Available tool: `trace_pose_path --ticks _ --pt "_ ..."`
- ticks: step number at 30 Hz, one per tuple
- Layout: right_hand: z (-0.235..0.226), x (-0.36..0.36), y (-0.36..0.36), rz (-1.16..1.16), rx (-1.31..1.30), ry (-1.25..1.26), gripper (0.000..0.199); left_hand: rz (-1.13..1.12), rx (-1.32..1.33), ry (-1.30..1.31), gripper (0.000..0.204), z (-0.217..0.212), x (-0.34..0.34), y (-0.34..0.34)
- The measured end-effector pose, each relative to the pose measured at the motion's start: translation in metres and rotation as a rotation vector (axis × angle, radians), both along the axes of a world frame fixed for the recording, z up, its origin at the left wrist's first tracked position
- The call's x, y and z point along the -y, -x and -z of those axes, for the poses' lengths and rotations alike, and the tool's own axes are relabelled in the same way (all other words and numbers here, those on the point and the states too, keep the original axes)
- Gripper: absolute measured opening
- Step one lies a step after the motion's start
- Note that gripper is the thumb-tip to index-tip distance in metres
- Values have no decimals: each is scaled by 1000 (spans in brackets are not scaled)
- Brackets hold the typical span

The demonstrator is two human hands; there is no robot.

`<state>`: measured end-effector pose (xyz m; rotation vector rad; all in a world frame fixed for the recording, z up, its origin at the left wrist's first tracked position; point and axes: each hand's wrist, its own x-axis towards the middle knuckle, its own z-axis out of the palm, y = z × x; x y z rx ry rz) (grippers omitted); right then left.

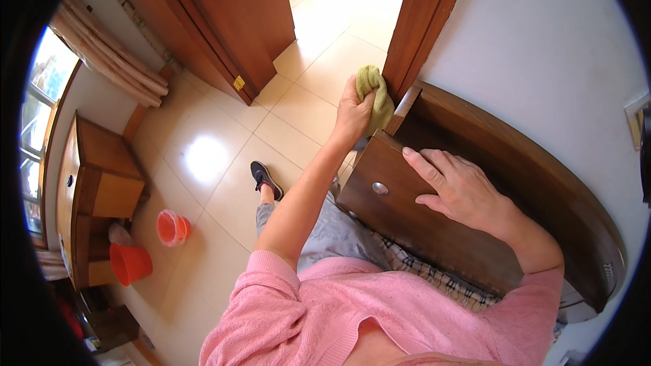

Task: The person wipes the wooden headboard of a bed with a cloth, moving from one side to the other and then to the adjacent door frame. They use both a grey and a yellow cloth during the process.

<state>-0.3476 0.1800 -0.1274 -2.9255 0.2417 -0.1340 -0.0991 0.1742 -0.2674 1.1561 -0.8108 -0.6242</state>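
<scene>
My left hand [353,116] is closed around a green cloth [375,91], out in front of me at the near end of a dark wooden piece of furniture [427,213]. The cloth hangs beside the door frame [425,20], close to the furniture's corner; whether it touches either one I cannot tell. Fingers stretched out, my right hand [464,186] lies over the top edge of the furniture's front panel and holds nothing. A round silver knob [380,188] sits on that panel, below my right hand. Behind the panel, the furniture's long curved back rises against the white wall.
An open brown door [234,20] stands ahead on the left, beside a bright doorway. Two red buckets, one [131,263] larger than the other [173,228], are on the tiled floor at left, near a wooden desk [102,183]. Plaid fabric [441,274] lies by the furniture.
</scene>
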Motion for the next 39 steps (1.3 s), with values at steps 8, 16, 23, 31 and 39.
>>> trace_pose_path --ticks 8,16,23,31,39 --pt "0 2 0 1 -1 8 92 139 -58 121 40 -66 9 2" --pt "-1 4 -4 4 -20 -15 91 137 -115 110 44 -30 16 4" --pt "-6 1 -5 19 -49 -37 90 187 -88 -79 48 90 10 -6" --pt "-5 5 -10 12 -64 -74 89 119 -98 -248 54 123 -3 -2" --pt "-6 7 -13 21 -84 -83 88 275 -240 -103 62 76 6 -12"
